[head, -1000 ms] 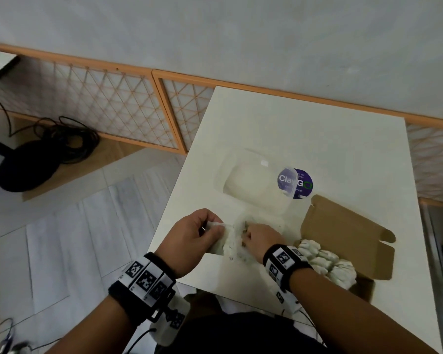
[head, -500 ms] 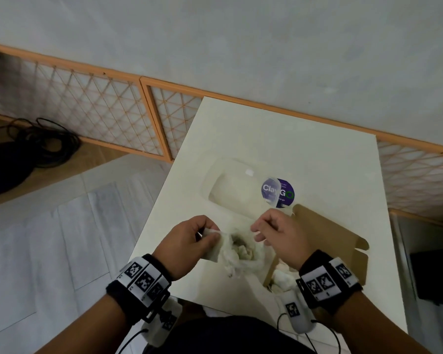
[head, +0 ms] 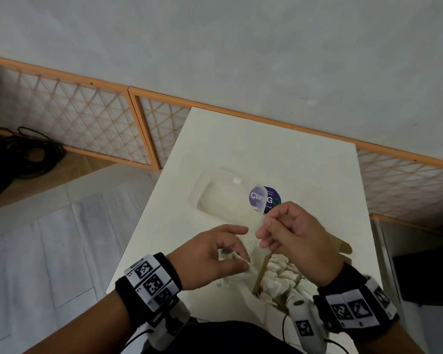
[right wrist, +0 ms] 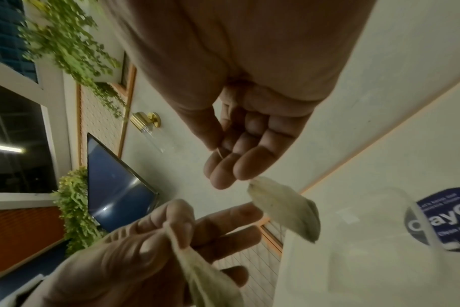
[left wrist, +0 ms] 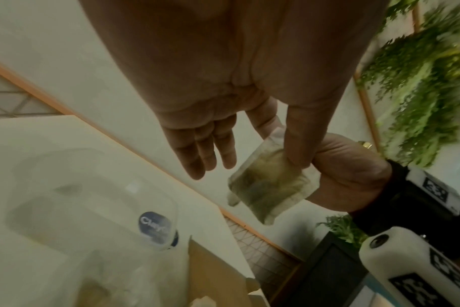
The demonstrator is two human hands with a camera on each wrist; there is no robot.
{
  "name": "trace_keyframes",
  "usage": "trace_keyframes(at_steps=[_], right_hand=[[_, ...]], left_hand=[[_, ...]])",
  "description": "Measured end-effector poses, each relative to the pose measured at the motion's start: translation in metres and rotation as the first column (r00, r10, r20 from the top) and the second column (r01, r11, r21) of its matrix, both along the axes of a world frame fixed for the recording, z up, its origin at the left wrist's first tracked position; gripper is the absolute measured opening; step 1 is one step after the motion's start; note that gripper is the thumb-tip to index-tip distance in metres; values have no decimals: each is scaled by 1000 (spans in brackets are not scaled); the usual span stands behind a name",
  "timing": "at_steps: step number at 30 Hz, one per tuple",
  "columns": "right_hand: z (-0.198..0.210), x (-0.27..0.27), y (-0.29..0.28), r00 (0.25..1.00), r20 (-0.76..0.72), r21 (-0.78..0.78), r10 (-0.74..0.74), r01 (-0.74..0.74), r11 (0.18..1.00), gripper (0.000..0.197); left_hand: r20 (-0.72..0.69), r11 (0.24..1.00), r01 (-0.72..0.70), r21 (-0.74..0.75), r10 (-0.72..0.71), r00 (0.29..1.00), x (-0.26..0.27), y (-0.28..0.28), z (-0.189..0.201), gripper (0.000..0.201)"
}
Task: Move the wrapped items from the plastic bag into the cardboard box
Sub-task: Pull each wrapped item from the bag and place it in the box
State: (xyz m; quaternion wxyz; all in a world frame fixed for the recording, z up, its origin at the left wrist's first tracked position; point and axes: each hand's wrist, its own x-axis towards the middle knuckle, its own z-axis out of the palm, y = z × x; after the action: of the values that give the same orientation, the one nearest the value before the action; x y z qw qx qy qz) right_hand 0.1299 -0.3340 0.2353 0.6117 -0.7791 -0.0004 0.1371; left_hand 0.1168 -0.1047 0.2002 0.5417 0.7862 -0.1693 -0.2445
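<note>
My left hand (head: 234, 247) pinches one small white wrapped packet (head: 241, 260) between thumb and forefinger; the left wrist view shows that packet (left wrist: 268, 184) as a translucent greenish sachet. My right hand (head: 266, 224) hovers just right of it, and its thumb and fingers (right wrist: 218, 153) pinch a thin clear edge that looks like the plastic bag (head: 220, 198). A second packet (right wrist: 284, 207) hangs past the right fingertips; what holds it I cannot tell. The brown cardboard box (head: 260, 274) sits under my right wrist, with several white wrapped items (head: 279, 277) inside.
A round purple sticker (head: 269, 200) lies on the white table (head: 279, 154) beneath the bag. The table's left edge drops to a tiled floor. An orange lattice fence (head: 87, 118) runs behind, and black cables (head: 23, 149) lie at far left.
Both hands have left the bag's mouth and risen. My left hand now pinches a single packet. My right hand has moved up and sits over the box.
</note>
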Motion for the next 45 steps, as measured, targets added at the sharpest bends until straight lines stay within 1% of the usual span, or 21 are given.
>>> trace_keyframes(at_steps=[4,7,9,12,14,17,19,22,25,27,29,31,32,34,36,38,40,41,43,45], right_hand=[[18,-5,-3,999,14,137,-48,45,990,4],[25,-4,-6,996,20,223,-84,77,972,9],[28,-3,-9,995,13,284,-100,92,954,14],[34,-1,-12,993,-1,344,-120,113,932,22],[37,-1,-13,992,14,320,-122,112,941,25],[41,1,-18,990,59,275,-131,110,955,25],[41,5,-24,986,94,256,-140,112,960,19],[35,15,-37,980,109,194,-169,146,970,13],[21,22,-50,979,97,53,-178,174,983,10],[8,21,-57,984,45,-67,-173,176,982,7],[0,15,-61,988,26,-188,-154,156,970,7],[0,6,-61,994,51,-279,-99,110,954,9],[3,1,-60,996,57,-291,-69,83,953,10],[11,-7,-54,999,49,-250,6,6,968,13],[17,-12,-46,994,29,-207,102,-94,974,14],[19,-14,-39,987,10,-173,158,-154,973,11],[18,-15,-34,984,24,-147,179,-174,974,7],[17,-15,-32,983,47,-146,176,-168,975,9],[15,-15,-28,984,91,-137,150,-137,981,11],[14,-15,-24,983,126,-115,131,-116,987,12]], left_hand=[[28,986,17,-167,-12,1000,5,-19,16,8],[50,972,11,-234,0,999,9,-29,24,10],[75,973,17,-230,1,997,11,-33,26,9],[70,990,32,-140,-22,997,13,-36,27,7],[74,994,40,-103,-32,997,13,-38,29,6],[86,992,38,-117,-28,996,13,-41,31,6],[94,992,50,-117,-39,995,12,-42,33,6],[136,993,90,-77,-79,988,10,-41,35,5],[194,993,107,-52,-95,976,8,-37,37,4],[207,994,100,-42,-89,974,7,-35,38,5],[195,996,85,-31,-77,978,7,-33,37,4],[185,997,75,-29,-68,980,7,-31,36,2],[180,997,72,-34,-65,982,8,-31,35,2],[178,997,73,-35,-66,982,8,-30,35,3],[201,996,85,-21,-80,976,9,-30,35,3],[237,996,94,-1,-91,967,10,-30,35,4],[258,997,83,-5,-79,963,11,-31,34,5],[258,998,66,-23,-57,964,12,-31,34,5],[218,996,-8,-89,28,975,13,-31,33,6],[143,980,-110,-164,135,980,13,-32,32,13]])
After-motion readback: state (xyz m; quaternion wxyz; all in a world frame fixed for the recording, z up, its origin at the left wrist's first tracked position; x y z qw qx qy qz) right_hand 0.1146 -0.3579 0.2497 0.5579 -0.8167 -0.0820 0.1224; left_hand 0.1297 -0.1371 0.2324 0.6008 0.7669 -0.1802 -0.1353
